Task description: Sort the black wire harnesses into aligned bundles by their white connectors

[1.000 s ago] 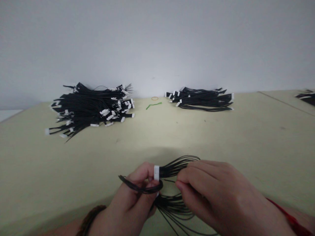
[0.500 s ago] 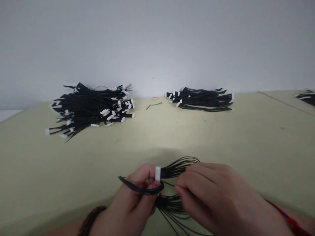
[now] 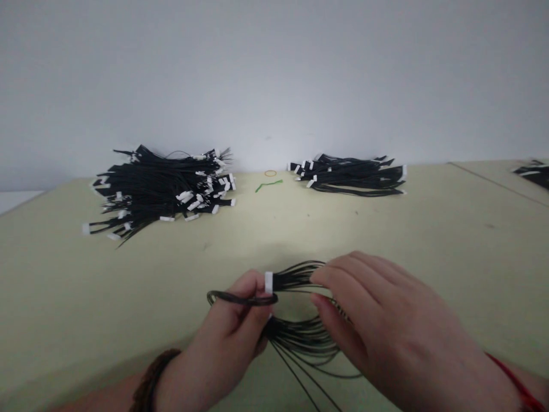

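My left hand (image 3: 234, 320) is closed on a black wire harness (image 3: 295, 332), gripping it close to a white connector (image 3: 269, 282) that stands up between thumb and fingers. A small loop of black wire curls over the left thumb. From the connector the wires fan out and bend round to the right, back to the left hand's lower side. My right hand (image 3: 381, 320) is at that bend, thumb and fingers parted, with the wires passing behind and under its fingers. A few loose strands hang down toward the lower edge.
A large pile of black wire harnesses (image 3: 158, 186) with white connectors lies at the back left. A smaller bundle (image 3: 355, 174) lies back right. Between them are a green strip (image 3: 269, 184) and a tan rubber band (image 3: 270, 173). More black wires (image 3: 536, 173) show far right.
Both hands have risen slightly with the harness. The right thumb and fingers, pinched together before, have come apart, and the wire bend between the hands is wider.
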A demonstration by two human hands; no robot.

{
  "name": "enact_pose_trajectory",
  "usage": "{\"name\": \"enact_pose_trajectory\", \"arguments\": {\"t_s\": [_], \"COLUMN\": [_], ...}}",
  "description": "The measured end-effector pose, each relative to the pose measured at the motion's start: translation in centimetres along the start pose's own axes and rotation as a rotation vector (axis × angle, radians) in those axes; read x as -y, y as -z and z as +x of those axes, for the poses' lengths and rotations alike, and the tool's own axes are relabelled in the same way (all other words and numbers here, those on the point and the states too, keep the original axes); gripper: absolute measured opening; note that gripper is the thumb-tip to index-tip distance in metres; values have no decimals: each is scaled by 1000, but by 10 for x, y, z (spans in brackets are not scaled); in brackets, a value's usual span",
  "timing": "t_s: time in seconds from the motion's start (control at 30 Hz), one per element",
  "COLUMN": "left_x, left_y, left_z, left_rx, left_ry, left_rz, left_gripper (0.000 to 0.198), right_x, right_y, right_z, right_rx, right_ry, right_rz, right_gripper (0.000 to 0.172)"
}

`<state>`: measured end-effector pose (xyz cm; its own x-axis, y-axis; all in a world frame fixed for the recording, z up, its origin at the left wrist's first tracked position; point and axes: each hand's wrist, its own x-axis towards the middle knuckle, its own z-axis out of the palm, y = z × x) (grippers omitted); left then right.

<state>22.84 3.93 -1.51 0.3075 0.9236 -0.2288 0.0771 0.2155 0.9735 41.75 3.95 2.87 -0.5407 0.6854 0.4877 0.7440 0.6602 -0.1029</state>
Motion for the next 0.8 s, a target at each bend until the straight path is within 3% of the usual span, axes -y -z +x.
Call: {"name": "enact_pose_trajectory", "arguments": {"t_s": [0.07,0.2,0.33,0.43,0.57,0.63,0.8], "left_x": [0,-1,-5,-7,-6,-5,-7], "left_y": [2,4,2,0,1,1,1], "left_z": [5,10,10,9,9,9,6], "left_rx": [-103,-290,-246,-235,-220,-206,-196], "left_ry": [76,122,60,35,19,10,47], "left_rz": [-75,-126,-155,-158,-153,-141,-130], "left_gripper": [19,16,17,18,16,18,17], "right_x": [-5,-2,13,15,3,-2,-1], "right_y": [7,5,-12,-12,0,4,1], "right_z": [-4,-20,-17,-6,2,2,-1], "right_rx": [4,343,614,648,773,801,657], "right_ry": [-46,-106,-327,-449,-526,-463,-39], "right_rz": [-91,35,271,417,968,1137,1036], "right_gripper": [14,13,18,23,25,30,36]}}
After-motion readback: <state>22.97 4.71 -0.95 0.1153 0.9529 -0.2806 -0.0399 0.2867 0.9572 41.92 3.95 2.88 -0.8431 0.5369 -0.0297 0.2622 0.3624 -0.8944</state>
